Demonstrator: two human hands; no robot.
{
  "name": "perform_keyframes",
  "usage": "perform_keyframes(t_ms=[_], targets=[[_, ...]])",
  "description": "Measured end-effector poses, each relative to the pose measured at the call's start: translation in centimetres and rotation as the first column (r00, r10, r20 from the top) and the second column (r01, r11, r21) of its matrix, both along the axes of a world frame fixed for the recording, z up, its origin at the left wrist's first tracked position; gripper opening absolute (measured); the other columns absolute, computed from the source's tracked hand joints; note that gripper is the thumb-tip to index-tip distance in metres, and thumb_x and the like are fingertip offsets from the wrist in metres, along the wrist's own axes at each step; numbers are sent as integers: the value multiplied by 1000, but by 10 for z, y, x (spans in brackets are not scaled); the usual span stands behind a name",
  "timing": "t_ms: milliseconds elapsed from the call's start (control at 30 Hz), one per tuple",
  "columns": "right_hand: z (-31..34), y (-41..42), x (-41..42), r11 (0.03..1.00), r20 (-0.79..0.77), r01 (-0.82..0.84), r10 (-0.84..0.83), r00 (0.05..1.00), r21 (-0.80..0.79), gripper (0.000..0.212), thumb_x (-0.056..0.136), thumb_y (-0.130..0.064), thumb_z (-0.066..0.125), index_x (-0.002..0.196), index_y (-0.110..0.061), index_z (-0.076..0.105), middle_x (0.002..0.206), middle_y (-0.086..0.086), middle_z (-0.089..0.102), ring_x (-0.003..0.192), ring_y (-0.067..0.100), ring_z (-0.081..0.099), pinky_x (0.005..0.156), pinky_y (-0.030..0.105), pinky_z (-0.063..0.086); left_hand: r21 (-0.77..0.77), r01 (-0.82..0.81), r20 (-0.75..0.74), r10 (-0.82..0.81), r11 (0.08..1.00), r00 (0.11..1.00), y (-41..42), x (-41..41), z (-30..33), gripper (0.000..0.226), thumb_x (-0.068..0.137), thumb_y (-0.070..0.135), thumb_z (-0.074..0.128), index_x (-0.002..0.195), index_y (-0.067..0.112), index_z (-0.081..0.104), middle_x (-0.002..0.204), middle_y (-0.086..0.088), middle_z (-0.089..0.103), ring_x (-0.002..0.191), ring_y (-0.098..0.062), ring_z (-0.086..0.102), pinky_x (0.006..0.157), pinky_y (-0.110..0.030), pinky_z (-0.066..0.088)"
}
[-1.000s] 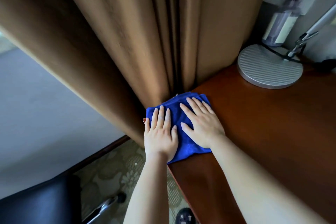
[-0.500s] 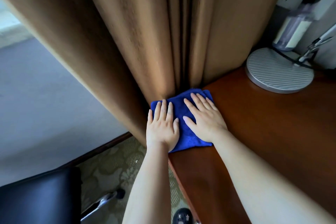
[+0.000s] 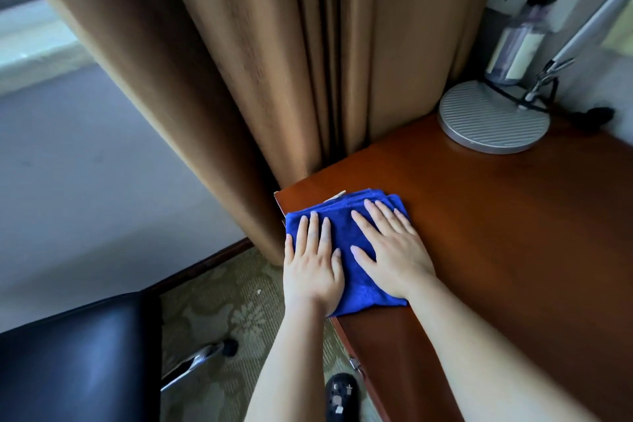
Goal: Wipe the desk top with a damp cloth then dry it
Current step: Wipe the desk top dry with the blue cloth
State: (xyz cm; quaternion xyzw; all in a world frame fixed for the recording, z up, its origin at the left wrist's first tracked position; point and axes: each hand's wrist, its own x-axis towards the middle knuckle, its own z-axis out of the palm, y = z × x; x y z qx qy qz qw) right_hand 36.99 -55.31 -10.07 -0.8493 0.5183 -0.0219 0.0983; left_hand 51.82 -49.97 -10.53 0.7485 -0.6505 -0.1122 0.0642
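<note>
Across the upper half of the frame hung a tan curtain [image 3: 281,62], its folds meeting the desk's far left corner. Lower right: desk top [image 3: 496,233], polished red-brown wood. Lower left: black chair seat [image 3: 68,360]. Upper right: round grey lamp base [image 3: 493,120]. Centre: folded blue cloth [image 3: 346,236], lying at the desk's left edge; judged soft, light, likely to slide readily, best driven by flat palms. Left hand [image 3: 313,267] and right hand [image 3: 394,250] pressed it flat, fingers straight, gripping nothing.
</note>
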Motion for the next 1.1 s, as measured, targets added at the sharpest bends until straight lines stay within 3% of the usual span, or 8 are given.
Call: perform_keyframes(t_ms=[433, 733, 933, 1100], targets=[[1, -69, 26, 999, 1, 3, -3, 1000, -38, 83, 77, -60, -2, 153, -30, 13, 161, -3, 6, 148, 14, 2, 119, 32, -4, -48, -8, 47, 11, 999, 999, -66, 20, -3, 82, 79, 47, -12, 155, 21, 4, 162, 1, -5, 149, -14, -11, 117, -38, -10], [1, -113, 39, 998, -19, 45, -46, 999, -52, 85, 76, -59, -5, 153, -29, 13, 161, -2, 7, 148, 14, 3, 119, 31, -3, -68, 13, 3, -12, 998, 1000, -114, 30, -3, 82, 80, 47, -9, 155, 18, 10, 163, -2, 3, 149, -17, -3, 119, -41, -4], [0, -100, 34, 995, -28, 75, -77, 997, -60, 85, 76, -59, -8, 153, -28, 11, 162, -2, 5, 148, 14, 2, 119, 31, -4, -34, 66, 39, -64, 997, 997, -107, 31, 0, 86, 76, 48, -15, 155, 19, 4, 163, -2, -2, 149, -17, -6, 118, -39, -6], [-1, -52, 16, 995, 6, 88, -88, 996, -46, 81, 81, -60, 0, 153, -26, 18, 161, 1, 11, 148, 16, 7, 119, 33, -1, -58, 134, 17, -134, 989, 991, -67, 22, 3, 84, 80, 49, -11, 154, 16, 10, 162, -2, 0, 149, -19, -4, 118, -39, -7]])
